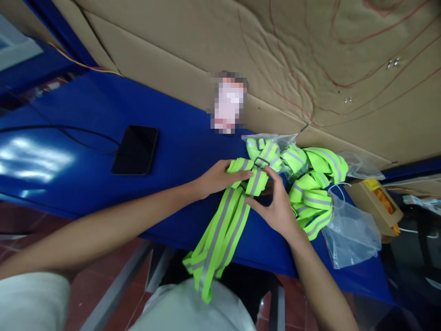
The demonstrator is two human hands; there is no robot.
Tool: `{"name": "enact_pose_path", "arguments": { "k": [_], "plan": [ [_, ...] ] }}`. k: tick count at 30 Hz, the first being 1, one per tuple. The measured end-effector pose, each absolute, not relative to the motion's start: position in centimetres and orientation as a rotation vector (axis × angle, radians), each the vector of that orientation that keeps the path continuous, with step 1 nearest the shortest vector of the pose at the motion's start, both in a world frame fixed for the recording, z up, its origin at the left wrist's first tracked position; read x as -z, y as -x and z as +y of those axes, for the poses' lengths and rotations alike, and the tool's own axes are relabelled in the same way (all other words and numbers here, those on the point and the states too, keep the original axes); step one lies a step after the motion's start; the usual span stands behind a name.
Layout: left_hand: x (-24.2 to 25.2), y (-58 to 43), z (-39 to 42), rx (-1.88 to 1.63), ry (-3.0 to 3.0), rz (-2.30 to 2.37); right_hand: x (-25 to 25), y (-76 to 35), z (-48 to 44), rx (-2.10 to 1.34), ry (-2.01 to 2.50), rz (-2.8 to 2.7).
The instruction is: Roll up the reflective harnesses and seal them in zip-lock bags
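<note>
A neon green reflective strap point(223, 225) with a grey stripe runs between my hands, its long folded ends hanging over the table's front edge towards my lap. My left hand point(220, 178) is closed on the bunched upper part, thumb lying across it. My right hand point(277, 202) grips the strap's right side, with its index finger near the black buckle point(262, 162) and its thumb at the lower edge. Some of the right fingers are hidden behind the strap. Just behind, another green strap lies in a clear plastic bag point(260, 137).
More rolled green straps point(313, 202) lie to the right, beside an empty-looking clear bag point(353, 234) and a cardboard box point(375, 207). A black phone-like device point(135, 150) with a cable lies left on the blue table point(86, 105). A blurred-out item point(229, 103) leans on the cardboard panel point(165, 55).
</note>
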State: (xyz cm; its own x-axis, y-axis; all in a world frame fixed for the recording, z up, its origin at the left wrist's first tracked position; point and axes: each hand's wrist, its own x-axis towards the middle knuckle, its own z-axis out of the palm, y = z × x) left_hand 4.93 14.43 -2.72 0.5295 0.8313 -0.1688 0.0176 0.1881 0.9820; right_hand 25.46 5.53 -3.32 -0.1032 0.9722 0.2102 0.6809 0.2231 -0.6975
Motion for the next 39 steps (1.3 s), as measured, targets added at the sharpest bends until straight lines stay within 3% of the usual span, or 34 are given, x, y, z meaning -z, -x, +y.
{"name": "enact_pose_path", "arguments": {
  "k": [9,18,27,33,39],
  "plan": [
    [2.5,-4.7,14.3,-0.537,-1.137,0.839,3.2,-25.5,5.7,-0.374,1.387,-1.971],
    [2.6,-4.1,15.0,-0.491,-1.579,0.671,3.2,-25.6,5.9,-0.822,1.557,-1.044],
    [3.6,-4.1,14.6,-0.841,-1.919,0.527,3.6,-25.1,5.9,-1.047,1.509,-0.926],
    [3.6,-4.2,14.6,-0.918,-2.008,0.504,3.6,-25.2,5.8,-0.762,1.617,-1.205],
    [3.6,-4.2,14.6,-0.906,-1.771,0.537,3.1,-26.2,6.0,-0.38,1.409,-1.684]
  ]
}}
